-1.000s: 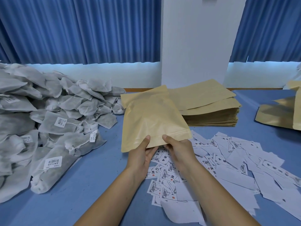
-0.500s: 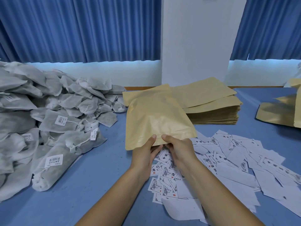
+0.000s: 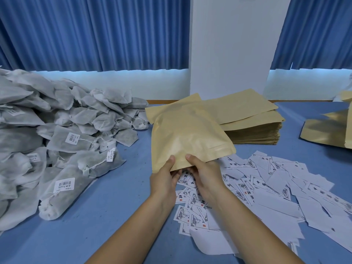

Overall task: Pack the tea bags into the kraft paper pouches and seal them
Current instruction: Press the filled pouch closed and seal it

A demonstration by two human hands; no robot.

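pouch (image 3: 187, 134) pinched by both thumbs, fingers hidden beneath — contents unseen

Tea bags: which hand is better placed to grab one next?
Probably the left hand: the tea bags are piled on its side, while the right hand can hold the pouch.

Barcode label (image 3: 64, 184) on nearest tea bag (image 3: 57, 204): bars above line of small dark characters, too blurred to read. Second barcode label (image 3: 72, 138) on tea bag higher in pile (image 3: 57, 146): bars, handwritten-looking marks alongside, unreadable. String tag (image 3: 111, 154) on another bag: bars and marks, unreadable. Paper slips (image 3: 276, 189) scattered right of bags: framed ink drawing, large black Chinese characters, small red seal. Near slip (image 3: 180, 196): character looks like "材". Farther slip (image 3: 258, 182): looks like "中". Remaining print too small to read.
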